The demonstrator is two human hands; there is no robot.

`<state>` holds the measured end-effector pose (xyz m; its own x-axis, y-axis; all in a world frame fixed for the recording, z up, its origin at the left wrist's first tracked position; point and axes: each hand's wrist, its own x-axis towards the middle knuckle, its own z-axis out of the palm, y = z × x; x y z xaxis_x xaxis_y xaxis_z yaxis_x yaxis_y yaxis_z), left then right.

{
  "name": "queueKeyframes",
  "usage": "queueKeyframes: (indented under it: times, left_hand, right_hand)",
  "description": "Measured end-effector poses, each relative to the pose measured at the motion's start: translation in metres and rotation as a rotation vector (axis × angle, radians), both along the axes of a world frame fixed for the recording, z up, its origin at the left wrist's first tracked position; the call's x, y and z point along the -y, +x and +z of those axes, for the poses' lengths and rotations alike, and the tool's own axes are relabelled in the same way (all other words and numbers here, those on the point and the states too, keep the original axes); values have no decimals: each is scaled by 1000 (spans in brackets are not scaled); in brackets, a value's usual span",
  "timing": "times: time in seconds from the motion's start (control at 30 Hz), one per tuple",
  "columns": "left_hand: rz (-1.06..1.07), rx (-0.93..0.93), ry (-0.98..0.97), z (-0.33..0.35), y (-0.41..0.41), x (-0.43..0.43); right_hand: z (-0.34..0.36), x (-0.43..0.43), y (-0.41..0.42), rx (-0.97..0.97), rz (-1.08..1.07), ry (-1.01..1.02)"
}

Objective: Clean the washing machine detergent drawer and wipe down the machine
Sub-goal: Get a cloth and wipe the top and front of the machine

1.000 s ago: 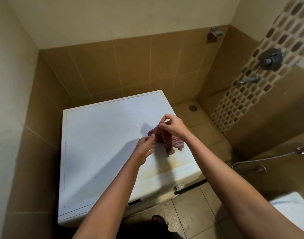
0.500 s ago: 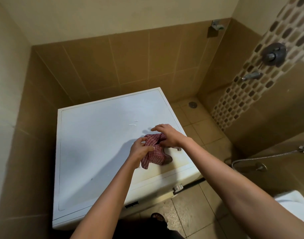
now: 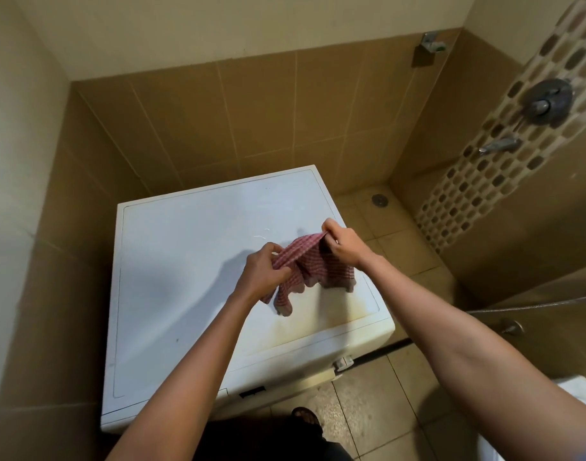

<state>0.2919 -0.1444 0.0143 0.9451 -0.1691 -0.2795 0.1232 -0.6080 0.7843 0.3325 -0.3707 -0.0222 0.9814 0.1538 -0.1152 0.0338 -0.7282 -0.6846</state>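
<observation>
Both hands pinch a checked cloth (image 3: 313, 266) above the washing machine (image 3: 185, 261): left hand (image 3: 261, 274) at its 8 o'clock end, right hand (image 3: 343, 246) at 2 o'clock.

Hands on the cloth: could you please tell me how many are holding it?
2. The left hand grips the cloth at its nearer end, and the right hand pinches its upper far edge, both over the machine top. No other hand shows.

Tan wall tiles (image 3: 258, 121) fill the upper centre; a mosaic strip (image 3: 474, 188) with a shower valve (image 3: 548, 101) runs down the right, floor drain (image 3: 379, 200) beside its foot
</observation>
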Motion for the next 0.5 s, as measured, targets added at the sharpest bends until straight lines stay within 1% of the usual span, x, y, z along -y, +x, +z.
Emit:
queueKeyframes:
  times: [0.13,0.23,0.3,0.37,0.43,0.47,0.5]
  left_hand:
    - [-19,36,156,4,5,-7]
    - [-71,57,239,5,9,-8]
    - [-97,82,271,8,9,-8]
    - [-111,103,316,10,9,-6]
    - [-120,109,389,11,10,-7]
    - [-113,107,422,11,10,-9]
    - [-97,102,444,11,10,-12]
  right_hand:
    - [27,24,4,-30,148,-82]
    - [40,43,8,-116,254,-165]
    - [48,52,13,-169,386,-328]
    - [54,57,17,-207,479,-572]
    - [58,62,18,-187,490,-792]
    - [61,66,18,-174,476,-873]
    - [63,69,18,-177,437,-901]
